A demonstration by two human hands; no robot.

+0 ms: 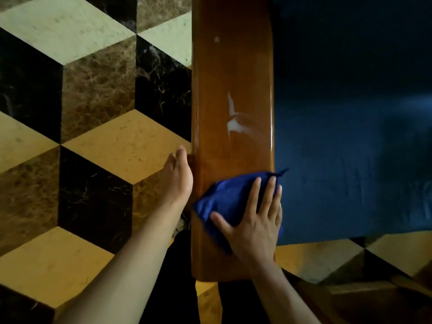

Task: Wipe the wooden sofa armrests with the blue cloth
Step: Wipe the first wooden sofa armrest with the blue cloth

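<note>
We count one wooden armrest (233, 90), one blue cloth (230, 199), one seat cushion (350, 136), and two hands: left hand (176, 176), right hand (256, 220).

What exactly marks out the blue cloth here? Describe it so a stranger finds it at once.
Find the glossy brown wooden armrest running up the middle, between the patterned marble floor and the dark blue seat cushion. Near its close end the right hand presses flat on the blue cloth. It is bright royal blue and crumpled, unlike the darker, smooth cushion beside it.
</note>
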